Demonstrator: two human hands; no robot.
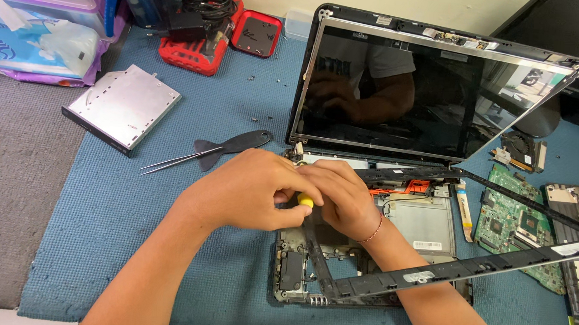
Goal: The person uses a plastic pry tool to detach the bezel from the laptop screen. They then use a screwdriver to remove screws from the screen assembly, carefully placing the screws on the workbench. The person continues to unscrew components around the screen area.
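1. Blue mat (131,240) over a grey table, padding the loose parts and catching screws; pale wall at the far edge.
2. Stripped laptop base (364,254) near centre, screen (428,90) propped upright at the far side so the chassis stays reachable.
3. Left hand (251,190) closed around a yellow-capped screwdriver (306,200), held upright over the far-left corner of the base, near the hinge.
4. Right hand (344,196) curled shut against the left, fingers over the same spot, probably steadying the tool; tip hidden, can't tell what it engages.
5. Black bezel frame (464,267) lifted off and lying askew across the base, out to the right.
6. Parked clear of the work: green circuit board (513,226) and fan (521,148) right; tweezers (179,161), black pry tool (233,144) and silver optical drive (122,105) left.
7. Red parts tray (257,33) far left-centre, beside a charger and cables (195,13).
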